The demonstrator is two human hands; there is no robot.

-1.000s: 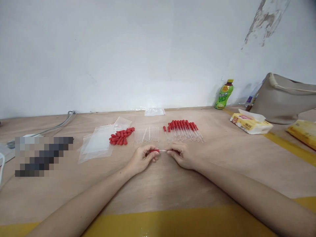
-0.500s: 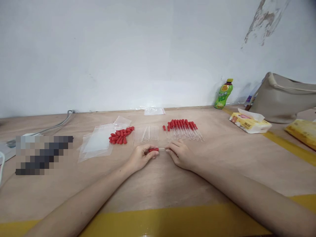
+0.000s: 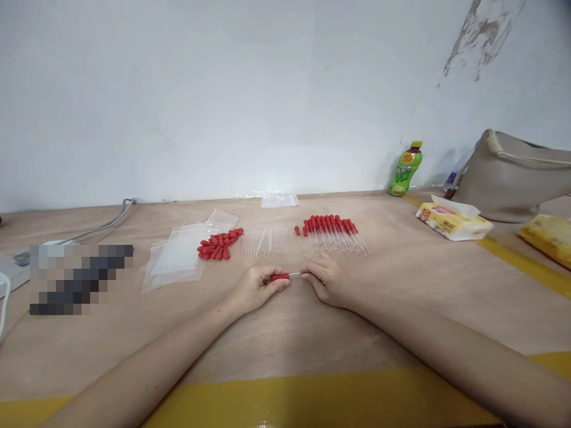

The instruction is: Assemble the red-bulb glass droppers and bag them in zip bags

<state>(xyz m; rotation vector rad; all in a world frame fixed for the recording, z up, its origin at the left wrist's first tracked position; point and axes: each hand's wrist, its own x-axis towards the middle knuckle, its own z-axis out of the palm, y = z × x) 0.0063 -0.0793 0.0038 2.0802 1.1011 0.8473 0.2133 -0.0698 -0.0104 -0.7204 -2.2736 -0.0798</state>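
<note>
My left hand [image 3: 261, 288] pinches a red rubber dropper bulb [image 3: 280, 276] between thumb and fingers. From the bulb's open end a thin clear glass tube [image 3: 295, 274] runs to the right, and my right hand [image 3: 328, 282] is closed on its other end. Behind my left hand lies a pile of loose red bulbs [image 3: 218, 245]. A row of bare glass tubes [image 3: 264, 241] sits to the right of that pile. Beyond my right hand, droppers with red bulbs on their tubes [image 3: 332, 233] lie side by side.
Clear plastic bags [image 3: 176, 252] lie at left, beside a pixelated dark object [image 3: 84, 282] and grey cables [image 3: 104, 224]. Another small bag [image 3: 279, 201] is by the wall. At right stand a green bottle [image 3: 405, 169], a tissue pack [image 3: 455, 223] and a beige bag [image 3: 513, 175].
Both hands have shifted slightly toward me with the bulb and tube. More of the bulb's open end now shows beyond my left fingers. The piles and rows look unchanged.
</note>
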